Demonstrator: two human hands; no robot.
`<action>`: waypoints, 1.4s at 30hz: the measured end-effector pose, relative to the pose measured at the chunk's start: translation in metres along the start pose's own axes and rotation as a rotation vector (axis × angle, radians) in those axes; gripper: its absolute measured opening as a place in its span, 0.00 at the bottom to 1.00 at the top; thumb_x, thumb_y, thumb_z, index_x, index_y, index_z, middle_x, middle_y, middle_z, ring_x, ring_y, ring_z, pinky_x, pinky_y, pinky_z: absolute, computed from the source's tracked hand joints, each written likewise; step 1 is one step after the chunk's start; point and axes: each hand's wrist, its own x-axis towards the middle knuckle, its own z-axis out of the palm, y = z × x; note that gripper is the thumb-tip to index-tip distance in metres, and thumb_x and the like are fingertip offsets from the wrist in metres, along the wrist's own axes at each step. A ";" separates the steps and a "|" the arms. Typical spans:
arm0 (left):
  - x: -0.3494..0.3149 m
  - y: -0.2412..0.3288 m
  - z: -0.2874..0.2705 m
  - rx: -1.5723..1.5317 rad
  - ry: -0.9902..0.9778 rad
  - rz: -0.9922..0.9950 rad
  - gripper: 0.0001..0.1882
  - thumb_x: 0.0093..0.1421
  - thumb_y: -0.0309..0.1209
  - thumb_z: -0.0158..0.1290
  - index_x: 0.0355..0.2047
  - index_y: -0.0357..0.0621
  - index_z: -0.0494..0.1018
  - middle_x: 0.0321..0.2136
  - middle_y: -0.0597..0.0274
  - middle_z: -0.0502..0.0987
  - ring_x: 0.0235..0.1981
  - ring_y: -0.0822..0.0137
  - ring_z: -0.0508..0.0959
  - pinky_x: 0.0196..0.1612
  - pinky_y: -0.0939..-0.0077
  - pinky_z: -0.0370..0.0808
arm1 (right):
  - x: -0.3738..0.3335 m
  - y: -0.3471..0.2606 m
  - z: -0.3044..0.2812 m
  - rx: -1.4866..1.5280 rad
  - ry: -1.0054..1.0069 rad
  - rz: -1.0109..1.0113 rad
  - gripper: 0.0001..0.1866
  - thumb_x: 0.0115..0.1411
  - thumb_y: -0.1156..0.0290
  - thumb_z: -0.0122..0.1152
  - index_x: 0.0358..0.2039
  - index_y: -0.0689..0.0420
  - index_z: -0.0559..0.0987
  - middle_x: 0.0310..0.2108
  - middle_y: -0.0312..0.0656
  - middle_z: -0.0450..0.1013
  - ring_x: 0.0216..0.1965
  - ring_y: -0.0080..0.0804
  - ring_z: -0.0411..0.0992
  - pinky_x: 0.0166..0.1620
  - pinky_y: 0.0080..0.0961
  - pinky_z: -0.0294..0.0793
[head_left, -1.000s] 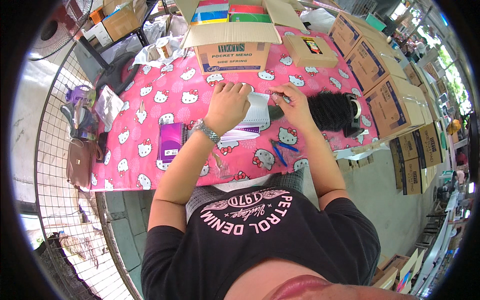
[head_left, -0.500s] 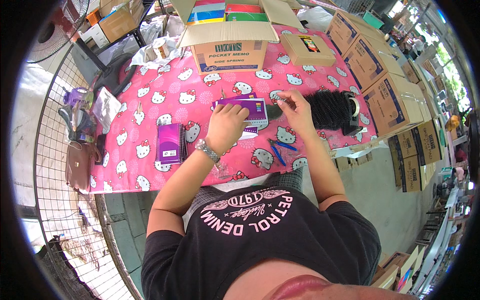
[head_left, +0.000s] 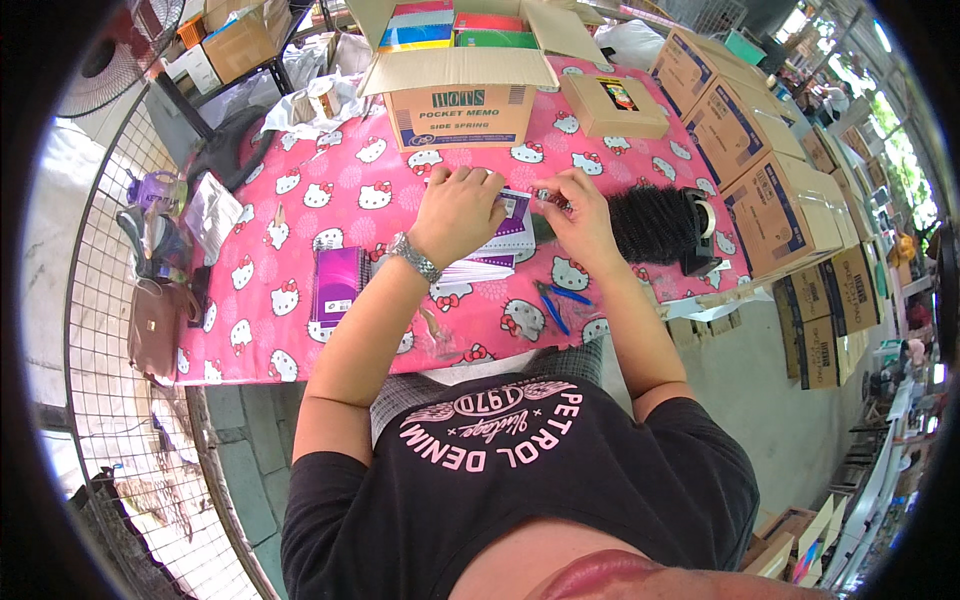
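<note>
My left hand (head_left: 458, 212), with a metal watch on its wrist, grips the top edge of a small purple notebook (head_left: 508, 238) lying on the pink cartoon-cat tablecloth (head_left: 300, 230). My right hand (head_left: 578, 212) pinches the same notebook's right edge next to a pile of black spiral coils (head_left: 650, 222). A second purple notebook (head_left: 338, 285) lies to the left of my left forearm. Blue-handled pliers (head_left: 556, 303) rest near the table's front edge under my right forearm.
An open cardboard box (head_left: 460, 85) of coloured notebooks stands at the table's back, a small closed box (head_left: 612, 105) to its right. A black tape dispenser (head_left: 698, 230) sits beside the coils. Stacked cartons (head_left: 770, 170) line the right. A brown bag (head_left: 155, 330) hangs on the wire fence at left.
Both hands have shifted on the notebook: the left hand now holds its top edge, and the right hand has come in close beside it at the notebook's right edge.
</note>
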 end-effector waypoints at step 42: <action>-0.019 -0.006 0.019 -0.067 0.135 -0.150 0.21 0.56 0.49 0.60 0.42 0.50 0.74 0.39 0.62 0.74 0.51 0.54 0.69 0.55 0.35 0.61 | 0.033 0.112 0.011 0.755 -0.380 0.573 0.34 0.52 0.63 0.63 0.60 0.56 0.70 0.62 0.46 0.66 0.60 0.41 0.67 0.59 0.37 0.66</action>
